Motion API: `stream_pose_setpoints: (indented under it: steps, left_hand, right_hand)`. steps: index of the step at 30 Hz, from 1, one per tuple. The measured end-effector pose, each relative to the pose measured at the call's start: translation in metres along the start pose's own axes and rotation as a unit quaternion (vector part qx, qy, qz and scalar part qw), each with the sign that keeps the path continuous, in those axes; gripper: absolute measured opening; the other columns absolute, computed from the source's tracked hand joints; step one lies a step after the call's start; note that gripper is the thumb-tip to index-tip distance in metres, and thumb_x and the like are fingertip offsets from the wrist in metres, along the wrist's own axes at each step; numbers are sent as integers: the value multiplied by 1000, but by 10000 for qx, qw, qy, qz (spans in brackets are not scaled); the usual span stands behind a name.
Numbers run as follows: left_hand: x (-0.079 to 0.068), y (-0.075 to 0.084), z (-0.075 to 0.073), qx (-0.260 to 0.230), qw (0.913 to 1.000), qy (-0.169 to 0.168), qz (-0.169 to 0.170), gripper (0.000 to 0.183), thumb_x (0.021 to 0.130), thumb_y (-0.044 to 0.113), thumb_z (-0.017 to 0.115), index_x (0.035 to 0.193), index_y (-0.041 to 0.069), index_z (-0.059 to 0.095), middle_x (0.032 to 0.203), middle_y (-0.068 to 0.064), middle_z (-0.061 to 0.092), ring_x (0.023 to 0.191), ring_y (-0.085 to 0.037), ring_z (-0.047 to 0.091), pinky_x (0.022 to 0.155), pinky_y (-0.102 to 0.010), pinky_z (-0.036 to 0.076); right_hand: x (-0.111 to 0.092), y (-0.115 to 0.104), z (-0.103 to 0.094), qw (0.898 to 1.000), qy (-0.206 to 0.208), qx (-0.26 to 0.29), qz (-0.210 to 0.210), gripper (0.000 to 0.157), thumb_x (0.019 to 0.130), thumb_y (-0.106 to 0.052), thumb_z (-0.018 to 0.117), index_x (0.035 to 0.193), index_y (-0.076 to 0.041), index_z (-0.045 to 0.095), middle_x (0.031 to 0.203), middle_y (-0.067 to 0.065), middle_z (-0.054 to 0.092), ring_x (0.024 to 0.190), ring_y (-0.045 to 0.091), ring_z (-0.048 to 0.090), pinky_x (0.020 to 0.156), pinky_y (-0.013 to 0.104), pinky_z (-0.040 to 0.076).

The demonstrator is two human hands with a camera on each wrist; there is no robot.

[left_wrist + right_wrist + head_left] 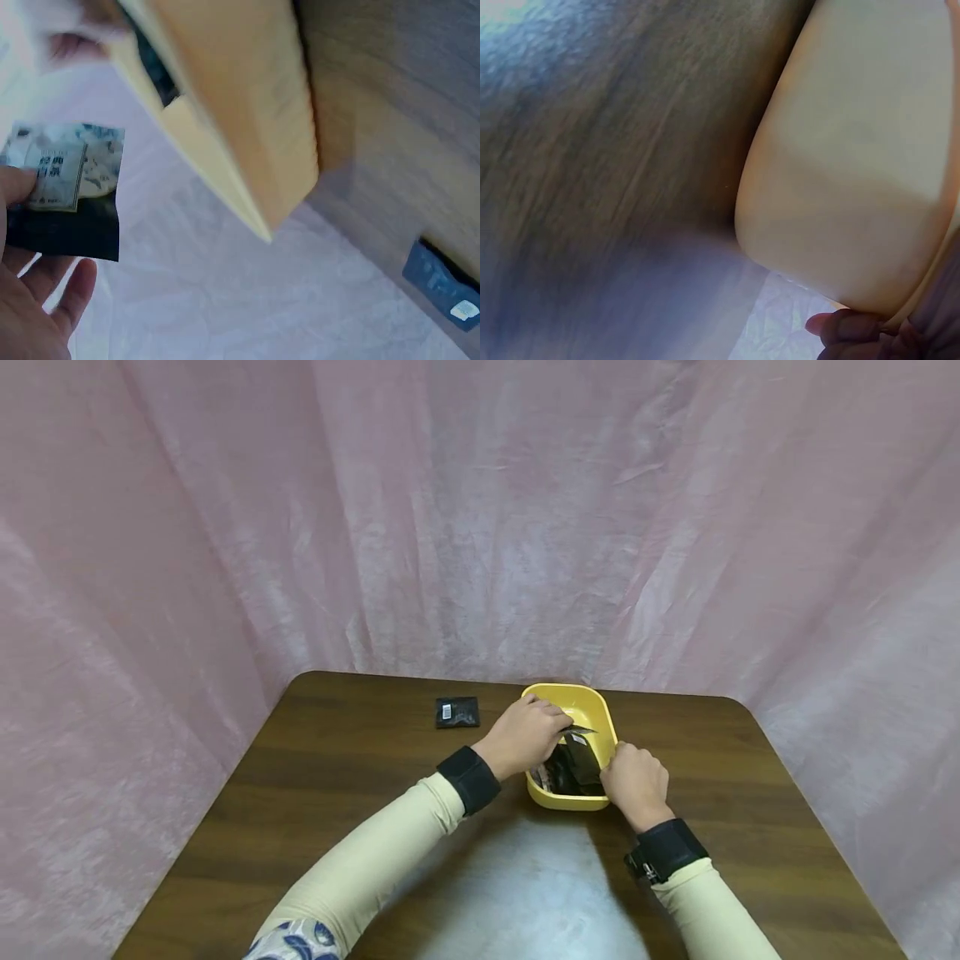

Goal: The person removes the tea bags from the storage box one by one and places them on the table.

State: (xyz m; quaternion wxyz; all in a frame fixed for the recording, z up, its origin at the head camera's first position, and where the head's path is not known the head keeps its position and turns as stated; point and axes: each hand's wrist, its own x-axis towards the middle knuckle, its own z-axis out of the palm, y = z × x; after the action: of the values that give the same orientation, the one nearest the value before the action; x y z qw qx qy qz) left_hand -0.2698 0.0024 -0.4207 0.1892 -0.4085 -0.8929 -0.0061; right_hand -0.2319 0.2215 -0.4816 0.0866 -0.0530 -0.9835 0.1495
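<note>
My left hand point(525, 732) is over the yellow plastic basin point(570, 804), pinching a small flat sachet point(97, 169) between thumb and fingers. In the left wrist view the sachet has a black lower part and a pale printed label with characters. It sits just above the basin's opening. My right hand point(637, 781) grips the basin's right rim; the right wrist view has its curled fingers point(851, 330) at that edge. Several dark sachets point(581, 764) lie heaped inside the basin, partly covered by my left hand.
Another black sachet point(457, 712) with a white barcode label lies on the wooden table point(360, 752), left of the basin near the far edge. Behind the table hangs a pink curtain point(480, 527). A bright reflection covers the near middle of the tabletop.
</note>
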Motion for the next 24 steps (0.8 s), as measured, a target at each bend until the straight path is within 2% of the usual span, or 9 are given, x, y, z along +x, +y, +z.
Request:
stream_pose_setpoints:
  steps: [4,7,10,14,18,21,24]
  left_hand:
    - [-25,-14,-17,-497,9936,858,-544,17,107,21,62,112,16,78,107,2,82,100,-15,77,93,-35,56]
    - [-55,-33,-25,-717,9805,1485,-1067,15,103,15,66,109,11,79,102,-2,83,93,-19,79,83,-36,58]
    - [-88,-55,-29,-762,9672,1812,-1609,16,101,12,66,109,7,79,99,-7,83,88,-23,79,79,-39,59]
    - [-130,-82,-30,-681,9522,1806,-2368,20,104,13,64,114,5,79,104,-13,83,90,-30,79,81,-47,62]
    - [-167,-107,-29,-618,9372,1492,-3093,24,104,10,63,123,4,77,114,-16,82,94,-39,80,79,-55,63]
    - [-184,-121,-26,-467,9293,1172,-3471,27,102,6,64,127,4,75,115,-19,81,92,-44,79,74,-58,62]
    - [-192,-131,-15,-288,9231,809,-3747,31,100,4,65,128,4,75,114,-22,80,89,-47,77,71,-60,61]
  right_hand:
    - [-5,-1,0,10000,18,41,5,9,87,-11,65,83,-3,67,72,17,67,62,40,66,49,47,45]
    - [-7,-4,1,10000,21,57,11,10,88,-10,63,83,-3,67,74,19,69,64,42,67,49,48,46]
    - [-8,-8,2,10000,69,30,27,11,87,-10,63,83,-1,68,75,22,70,64,44,67,49,50,47]
    - [-8,-10,2,9999,113,-22,4,12,86,-10,65,84,1,69,75,23,70,63,44,67,49,52,47]
    - [-8,-13,4,10000,86,-20,-32,12,86,-11,66,84,1,69,75,23,71,63,44,67,49,51,48]
    - [-6,-13,7,10000,57,-3,-2,12,85,-11,66,85,1,69,76,23,71,65,44,68,50,52,48]
    - [-5,-12,7,10000,13,-7,27,12,85,-11,66,85,0,69,77,23,71,66,44,68,51,52,48]
